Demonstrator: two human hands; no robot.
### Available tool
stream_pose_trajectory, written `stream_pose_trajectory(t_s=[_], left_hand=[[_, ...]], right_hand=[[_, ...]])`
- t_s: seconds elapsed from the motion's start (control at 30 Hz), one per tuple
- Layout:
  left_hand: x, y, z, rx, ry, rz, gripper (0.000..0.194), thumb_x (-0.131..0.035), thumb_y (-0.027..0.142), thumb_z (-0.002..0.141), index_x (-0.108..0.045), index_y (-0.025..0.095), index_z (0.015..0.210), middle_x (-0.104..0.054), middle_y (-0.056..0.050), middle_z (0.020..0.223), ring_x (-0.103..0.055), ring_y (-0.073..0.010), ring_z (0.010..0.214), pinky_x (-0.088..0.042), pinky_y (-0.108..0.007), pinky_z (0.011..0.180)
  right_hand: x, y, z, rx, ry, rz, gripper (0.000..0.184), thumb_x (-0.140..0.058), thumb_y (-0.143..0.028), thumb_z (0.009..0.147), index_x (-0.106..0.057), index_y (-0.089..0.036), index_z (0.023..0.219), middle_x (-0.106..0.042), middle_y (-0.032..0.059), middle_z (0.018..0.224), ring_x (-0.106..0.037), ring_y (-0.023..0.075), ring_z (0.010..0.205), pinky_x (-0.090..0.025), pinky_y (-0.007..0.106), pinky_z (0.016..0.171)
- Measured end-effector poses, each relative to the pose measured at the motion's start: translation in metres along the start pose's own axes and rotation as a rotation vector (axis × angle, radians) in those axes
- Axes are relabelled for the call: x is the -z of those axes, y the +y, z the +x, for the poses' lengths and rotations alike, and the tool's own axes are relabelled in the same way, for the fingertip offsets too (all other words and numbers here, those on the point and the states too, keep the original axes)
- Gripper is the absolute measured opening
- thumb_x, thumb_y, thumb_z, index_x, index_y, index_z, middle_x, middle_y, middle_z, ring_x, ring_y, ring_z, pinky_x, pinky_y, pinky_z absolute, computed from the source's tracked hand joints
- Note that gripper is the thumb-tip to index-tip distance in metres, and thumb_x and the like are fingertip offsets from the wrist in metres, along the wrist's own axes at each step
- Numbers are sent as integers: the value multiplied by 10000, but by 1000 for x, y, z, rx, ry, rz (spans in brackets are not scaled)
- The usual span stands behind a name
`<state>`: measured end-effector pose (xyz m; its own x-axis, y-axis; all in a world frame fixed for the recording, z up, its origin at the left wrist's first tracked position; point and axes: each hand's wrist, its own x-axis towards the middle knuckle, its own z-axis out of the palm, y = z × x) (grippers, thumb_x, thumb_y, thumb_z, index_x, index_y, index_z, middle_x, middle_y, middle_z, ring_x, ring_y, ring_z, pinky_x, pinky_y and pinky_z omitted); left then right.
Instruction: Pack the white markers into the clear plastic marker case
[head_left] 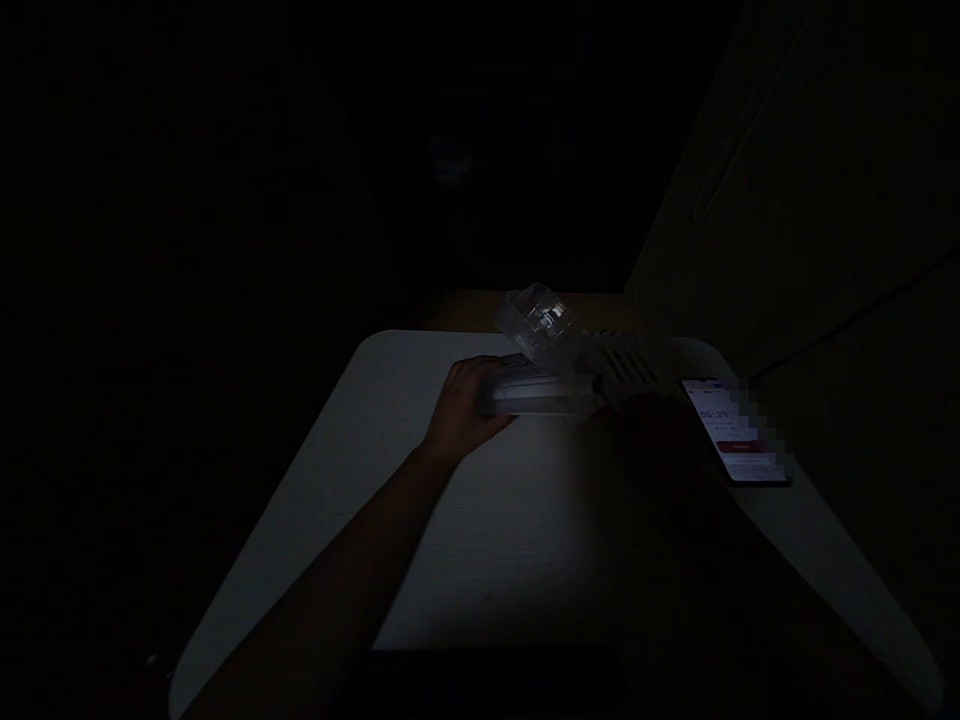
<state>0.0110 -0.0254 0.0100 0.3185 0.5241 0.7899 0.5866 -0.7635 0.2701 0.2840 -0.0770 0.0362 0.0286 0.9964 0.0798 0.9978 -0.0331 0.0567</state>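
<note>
In the dim head view, my left hand is closed around the left end of a clear plastic box above the white table. A clear, lid-like plastic piece stands tilted up behind the box and catches the light. It looks joined to the box, but I cannot tell for sure. My right hand reaches in at the box's right end, deep in shadow. Its fingers are too dark to make out, and so is anything in them.
A pale slotted object lies at the back of the table, behind my right hand. To the right, a lit phone showing a timer rests near the table's edge. A cable runs along the dark wall on the right.
</note>
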Motion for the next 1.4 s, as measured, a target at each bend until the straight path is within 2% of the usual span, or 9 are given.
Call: stream_pose_trajectory(t_s=[0.13,0.27,0.4,0.57,0.67,0.87,1.1,1.23,1.4], left_hand=[[0,1,0,5,2,-3,631,-756,353,639,-441,209,1167,-584,-82,1134,-546,-247,1044,-471,-405,887],[1,2,0,15,-2,2,625,-745,367,650,-439,212,1172,-580,-81,1137,-542,-246,1049,-470,-405,885],[1,2,1,22,-11,9,619,-734,372,660,-434,212,1178,-579,-84,1141,-544,-250,1052,-466,-411,887],[1,0,0,18,-22,14,630,-737,381,652,-434,216,1179,-577,-89,1153,-548,-257,1054,-465,-414,885],[0,-1,-1,39,-35,23,637,-730,403,653,-433,219,1187,-572,-95,1160,-544,-268,1063,-462,-429,888],[0,1,-1,74,-42,22,627,-737,391,642,-445,215,1170,-573,-91,1148,-543,-267,1063,-462,-429,894],[1,2,-1,62,-15,12,632,-752,368,632,-448,211,1163,-575,-88,1150,-541,-253,1060,-463,-414,898],[1,3,-1,67,-9,7,639,-757,362,630,-444,212,1167,-576,-90,1156,-540,-257,1065,-461,-416,898],[0,3,-1,71,-14,10,638,-758,381,628,-449,216,1162,-578,-89,1143,-546,-262,1054,-462,-419,889]], right_hand=[[5,-6,-3,-27,-13,25,488,-305,-447,907,-670,-146,1027,-668,149,1005,-612,258,916,-411,376,804],[6,-8,-3,-59,-36,-7,422,-329,-356,899,-689,-149,977,-685,141,936,-625,252,913,-402,389,845],[7,-9,-3,-113,-48,32,425,-354,-372,879,-701,-133,941,-686,161,932,-644,270,846,-431,396,785],[13,-8,-1,-125,-60,75,444,-400,-474,846,-701,-159,930,-698,141,903,-646,258,849,-438,379,797],[16,-4,1,-148,-62,85,441,-391,-457,848,-700,-148,906,-697,139,906,-648,255,823,-440,364,752],[23,11,-3,-178,71,116,422,-366,-400,880,-681,-138,981,-682,133,972,-637,248,874,-427,344,745],[22,25,-9,-271,417,488,408,-475,-485,810,-676,-142,902,-684,114,873,-624,230,800,-445,342,722],[21,25,-10,-256,469,550,358,-523,-474,788,-683,-165,873,-682,92,852,-616,209,777,-451,327,719],[24,22,-12,-276,446,584,327,-532,-458,787,-685,-185,883,-688,87,844,-619,213,782,-461,331,711]])
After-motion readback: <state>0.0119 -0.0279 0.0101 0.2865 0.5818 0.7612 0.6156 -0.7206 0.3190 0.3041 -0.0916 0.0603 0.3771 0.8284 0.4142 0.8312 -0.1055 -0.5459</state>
